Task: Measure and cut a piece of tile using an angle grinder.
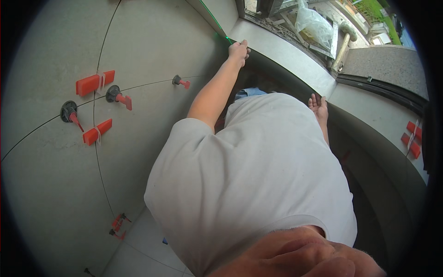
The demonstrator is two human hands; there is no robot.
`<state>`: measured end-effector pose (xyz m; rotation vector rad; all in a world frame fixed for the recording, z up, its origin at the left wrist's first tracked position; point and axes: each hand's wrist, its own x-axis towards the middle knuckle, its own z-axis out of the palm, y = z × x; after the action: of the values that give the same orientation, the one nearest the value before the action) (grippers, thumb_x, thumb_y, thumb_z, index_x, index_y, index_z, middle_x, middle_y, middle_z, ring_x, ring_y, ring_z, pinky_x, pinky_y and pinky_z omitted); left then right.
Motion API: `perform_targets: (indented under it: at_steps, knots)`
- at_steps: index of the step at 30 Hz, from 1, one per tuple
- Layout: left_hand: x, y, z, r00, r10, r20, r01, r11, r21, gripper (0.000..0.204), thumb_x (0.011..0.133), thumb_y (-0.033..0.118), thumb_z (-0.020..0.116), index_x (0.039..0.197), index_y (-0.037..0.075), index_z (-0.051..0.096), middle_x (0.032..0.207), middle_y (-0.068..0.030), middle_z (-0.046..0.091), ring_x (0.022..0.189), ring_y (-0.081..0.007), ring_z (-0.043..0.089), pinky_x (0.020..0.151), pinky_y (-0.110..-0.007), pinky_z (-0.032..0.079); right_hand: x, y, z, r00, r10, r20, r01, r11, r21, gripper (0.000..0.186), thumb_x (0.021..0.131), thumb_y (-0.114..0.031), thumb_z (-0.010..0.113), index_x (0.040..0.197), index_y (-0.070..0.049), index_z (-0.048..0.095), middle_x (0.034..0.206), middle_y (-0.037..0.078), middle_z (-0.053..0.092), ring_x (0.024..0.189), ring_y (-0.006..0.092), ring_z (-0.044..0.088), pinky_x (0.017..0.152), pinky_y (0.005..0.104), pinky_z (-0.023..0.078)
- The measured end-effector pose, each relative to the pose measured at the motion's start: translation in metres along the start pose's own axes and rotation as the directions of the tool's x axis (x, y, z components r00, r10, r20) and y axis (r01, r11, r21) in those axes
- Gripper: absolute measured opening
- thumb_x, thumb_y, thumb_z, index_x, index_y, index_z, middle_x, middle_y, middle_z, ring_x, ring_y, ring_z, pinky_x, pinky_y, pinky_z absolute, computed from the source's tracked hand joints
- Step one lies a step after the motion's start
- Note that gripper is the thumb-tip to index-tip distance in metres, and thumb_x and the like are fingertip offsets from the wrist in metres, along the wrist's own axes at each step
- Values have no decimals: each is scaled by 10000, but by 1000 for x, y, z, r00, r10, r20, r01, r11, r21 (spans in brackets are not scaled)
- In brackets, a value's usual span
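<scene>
My left hand (pixel 238 53) grips the left end of a long light-grey sill tile (pixel 272 48) below the window, its fingers curled at the tile's edge. A green laser line (pixel 213 19) runs down the wall corner to just above that hand. At the same tile's front edge, farther right, my right hand (pixel 319 107) has its fingers upright and slightly apart, palm showing, at or just under the edge; whether they press on it is hard to tell. My own torso in a grey T-shirt hides much of what lies below.
The tiled wall (pixel 46 46) at left carries red wedges (pixel 87 86) and levelling clips (pixel 119 98). The window track (pixel 380 85) and outer ledge (pixel 387 64) are at upper right, with a plastic bag (pixel 311 25) outside. More red wedges (pixel 410 147) sit at far right. Floor tiles (pixel 147 244) show below.
</scene>
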<state>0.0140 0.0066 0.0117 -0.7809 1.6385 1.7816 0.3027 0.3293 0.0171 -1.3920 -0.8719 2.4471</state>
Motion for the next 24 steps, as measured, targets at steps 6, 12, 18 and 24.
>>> perform_targets:
  at_steps: [6, 12, 18, 24]
  knots:
    - [1, 1, -1, 1000, -7, -10, 7, 1000, -10, 213, 1035, 311, 578, 971, 111, 543, 796, 16, 577, 684, -100, 568, 562, -266, 467, -8, 0, 14, 995, -27, -92, 27, 1000, 2, 167, 1042, -221, 558, 1102, -66, 548, 1057, 108, 671, 1004, 239, 680, 810, 383, 572]
    - [2, 6, -1, 1000, -31, -4, 31, 999, 39, 209, 1035, 316, 577, 1034, 112, 532, 847, 18, 570, 726, -110, 586, 637, -302, 488, -27, 3, 17, 994, -11, -111, -6, 989, -151, 230, 992, -87, 557, 1215, -30, 557, 1156, 128, 689, 922, 195, 699, 766, 320, 584]
    - [-1, 3, 3, 998, -58, 13, 57, 997, 52, 209, 1038, 320, 568, 1033, 115, 528, 842, 15, 551, 736, -114, 570, 642, -310, 489, -39, 18, -19, 960, 34, -278, -76, 987, -144, 296, 988, -108, 548, 1274, -38, 569, 1114, 117, 696, 923, 192, 689, 768, 330, 570]
    - [-4, 3, 7, 998, -66, -20, 67, 996, 65, 212, 1044, 310, 561, 1004, 105, 527, 852, 10, 558, 741, -108, 561, 638, -293, 481, -40, 11, -28, 968, 12, -250, -33, 996, -77, 321, 984, -108, 518, 1286, -5, 553, 1148, 143, 679, 946, 207, 681, 799, 344, 565]
